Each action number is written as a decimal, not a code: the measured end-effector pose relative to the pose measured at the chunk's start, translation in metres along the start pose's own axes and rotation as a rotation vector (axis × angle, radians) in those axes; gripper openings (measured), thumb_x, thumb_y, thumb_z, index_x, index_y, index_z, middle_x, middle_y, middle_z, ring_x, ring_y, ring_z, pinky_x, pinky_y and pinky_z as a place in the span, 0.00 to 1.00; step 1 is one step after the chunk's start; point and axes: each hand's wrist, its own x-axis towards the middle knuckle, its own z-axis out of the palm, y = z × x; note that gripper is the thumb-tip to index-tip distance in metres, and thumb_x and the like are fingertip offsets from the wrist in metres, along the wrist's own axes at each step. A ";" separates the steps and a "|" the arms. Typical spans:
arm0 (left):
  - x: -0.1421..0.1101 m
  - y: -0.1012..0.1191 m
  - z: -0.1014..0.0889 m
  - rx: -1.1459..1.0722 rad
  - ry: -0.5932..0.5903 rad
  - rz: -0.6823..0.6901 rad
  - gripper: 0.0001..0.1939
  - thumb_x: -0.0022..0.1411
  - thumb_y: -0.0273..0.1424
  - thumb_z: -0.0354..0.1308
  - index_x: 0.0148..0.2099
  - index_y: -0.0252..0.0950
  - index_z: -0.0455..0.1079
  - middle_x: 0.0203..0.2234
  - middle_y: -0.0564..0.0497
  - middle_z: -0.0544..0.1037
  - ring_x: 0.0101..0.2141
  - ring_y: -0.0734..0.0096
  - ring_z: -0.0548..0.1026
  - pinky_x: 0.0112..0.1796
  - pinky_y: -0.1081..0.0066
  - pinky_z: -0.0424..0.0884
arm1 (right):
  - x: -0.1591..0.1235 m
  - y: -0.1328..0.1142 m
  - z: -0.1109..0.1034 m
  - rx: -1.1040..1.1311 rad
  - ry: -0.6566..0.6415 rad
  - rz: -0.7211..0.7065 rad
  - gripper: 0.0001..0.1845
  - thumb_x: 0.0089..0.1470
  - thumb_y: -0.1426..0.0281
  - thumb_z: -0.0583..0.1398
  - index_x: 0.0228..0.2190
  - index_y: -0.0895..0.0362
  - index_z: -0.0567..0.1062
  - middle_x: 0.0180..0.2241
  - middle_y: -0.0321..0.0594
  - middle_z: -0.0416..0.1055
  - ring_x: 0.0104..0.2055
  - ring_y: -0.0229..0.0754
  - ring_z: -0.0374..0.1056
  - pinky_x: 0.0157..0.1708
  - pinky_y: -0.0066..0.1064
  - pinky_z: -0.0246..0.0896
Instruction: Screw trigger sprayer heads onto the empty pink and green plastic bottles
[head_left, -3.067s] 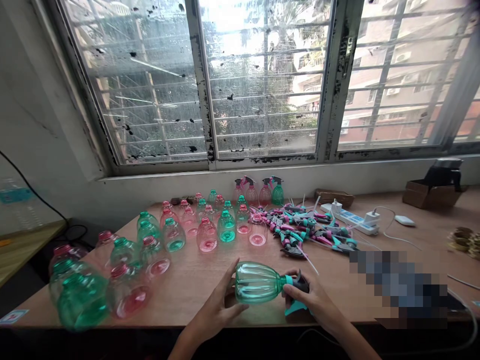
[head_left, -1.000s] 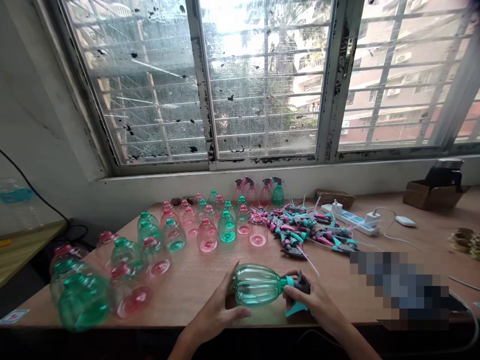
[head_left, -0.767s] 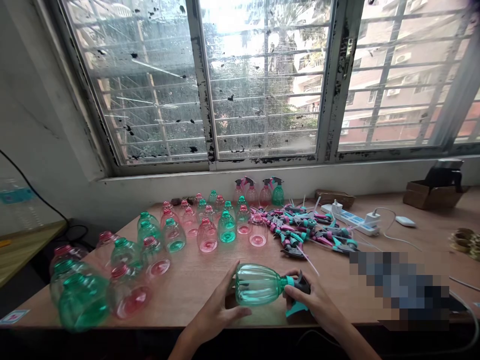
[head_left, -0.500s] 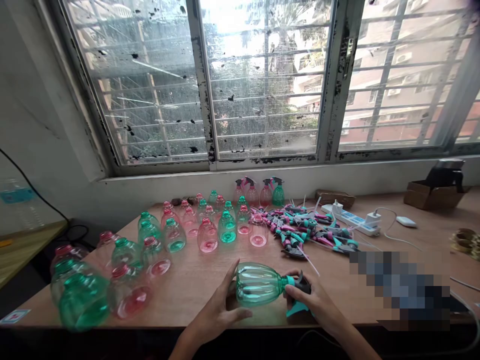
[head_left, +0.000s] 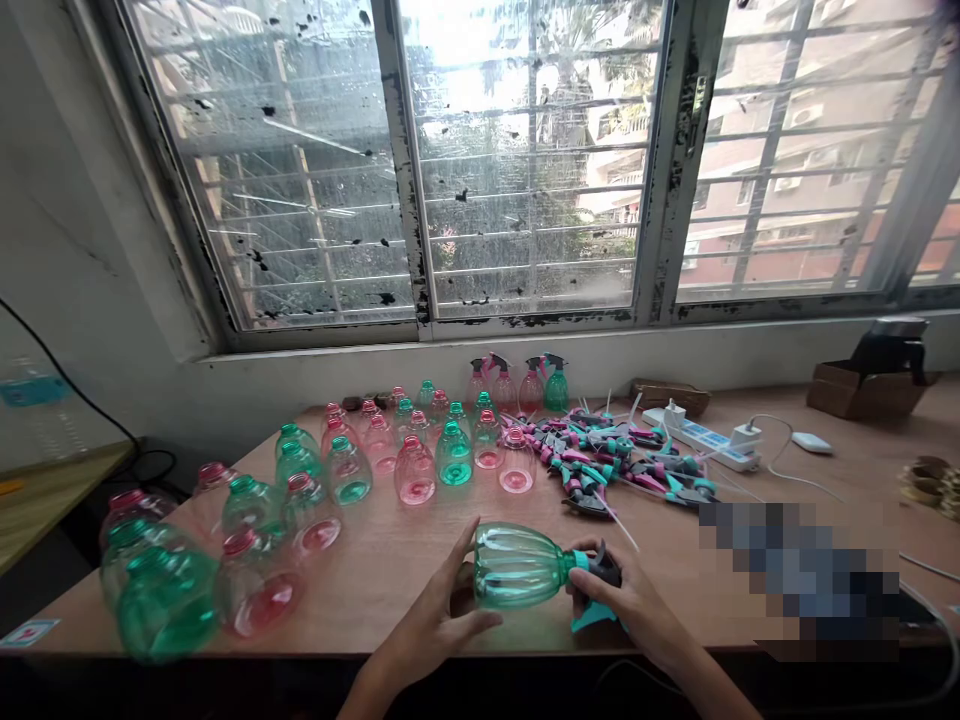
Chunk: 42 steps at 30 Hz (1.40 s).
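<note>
A green see-through spray bottle lies sideways in the air above the table's front edge, its base to the left. My left hand is cupped round the base, index finger at the upper edge and thumb along the lower side; its other fingers are partly hidden. My right hand closes on the neck end, thumb on the teal collar. From between its fingers shows the black and teal spray head, partly covered by the hand. Beyond them lies a heap of loose spray heads in pink, teal and black, with white tubes.
Several open pink and green bottles stand at the left and middle of the table. Bottles with spray heads stand by the wall. A power strip, a cardboard box and a blurred-out object are on the right.
Hardly anything differs. The bottle and both hands have shifted very slightly, with the hold unchanged.
</note>
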 end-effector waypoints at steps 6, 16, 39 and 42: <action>-0.001 0.010 0.005 -0.013 0.022 -0.011 0.48 0.60 0.31 0.66 0.73 0.48 0.42 0.64 0.45 0.66 0.63 0.49 0.64 0.64 0.49 0.57 | -0.002 -0.003 0.000 -0.033 -0.021 -0.010 0.22 0.50 0.54 0.69 0.39 0.57 0.75 0.27 0.36 0.77 0.27 0.45 0.75 0.29 0.36 0.70; -0.001 0.004 0.004 0.000 0.018 0.009 0.51 0.60 0.29 0.66 0.73 0.52 0.37 0.63 0.46 0.69 0.62 0.51 0.67 0.63 0.49 0.59 | 0.000 0.003 -0.001 -0.037 -0.016 -0.017 0.21 0.52 0.56 0.69 0.40 0.57 0.74 0.27 0.37 0.77 0.27 0.45 0.74 0.29 0.37 0.71; 0.001 0.007 0.003 0.019 0.028 -0.016 0.50 0.60 0.29 0.66 0.73 0.48 0.38 0.67 0.45 0.63 0.66 0.49 0.59 0.66 0.49 0.54 | 0.003 0.009 -0.004 -0.037 -0.040 -0.026 0.20 0.53 0.56 0.69 0.39 0.57 0.74 0.27 0.37 0.78 0.26 0.45 0.75 0.29 0.36 0.70; 0.001 0.006 0.003 0.023 0.008 -0.022 0.48 0.60 0.30 0.66 0.73 0.46 0.41 0.66 0.45 0.65 0.66 0.48 0.61 0.65 0.49 0.55 | 0.002 0.008 -0.004 -0.030 -0.046 -0.032 0.19 0.53 0.57 0.69 0.39 0.57 0.74 0.27 0.37 0.77 0.26 0.44 0.75 0.29 0.36 0.70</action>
